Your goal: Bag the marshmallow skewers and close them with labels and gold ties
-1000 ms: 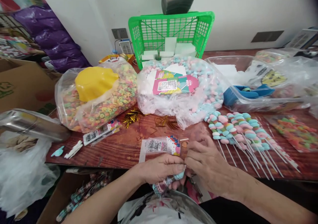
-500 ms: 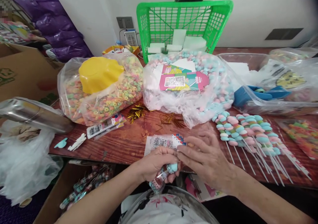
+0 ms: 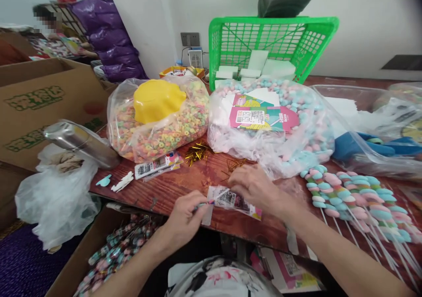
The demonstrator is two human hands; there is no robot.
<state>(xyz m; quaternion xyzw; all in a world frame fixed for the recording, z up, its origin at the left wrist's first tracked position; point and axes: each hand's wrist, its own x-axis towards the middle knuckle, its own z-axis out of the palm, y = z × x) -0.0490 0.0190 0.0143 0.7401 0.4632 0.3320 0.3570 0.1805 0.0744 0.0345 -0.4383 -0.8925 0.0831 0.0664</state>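
Observation:
My left hand (image 3: 187, 213) is closed around the gathered end of a wrapped marshmallow skewer. Its white stick (image 3: 221, 194) points up and to the right, and the candy itself is hidden by the hand. My right hand (image 3: 253, 185) reaches over the table with its fingertips pinched together at some loose gold twist ties (image 3: 232, 165); whether one is between them cannot be made out. Printed clear wrappers (image 3: 242, 207) lie flat between and below the hands. A denser bunch of gold twist ties (image 3: 198, 152) lies further left.
Bags of ring candy (image 3: 158, 134) and marshmallows (image 3: 316, 130) stand behind. Unwrapped marshmallow skewers (image 3: 359, 196) lie at right. At left are a steel flask (image 3: 85, 145) and a carton (image 3: 66, 284) of wrapped skewers. A green basket (image 3: 273, 21) stands at the back; a person sits far left.
My hands have come apart. The right one has moved up to the gold ties, while the left has turned the skewer so its stick points right. The view has shifted left.

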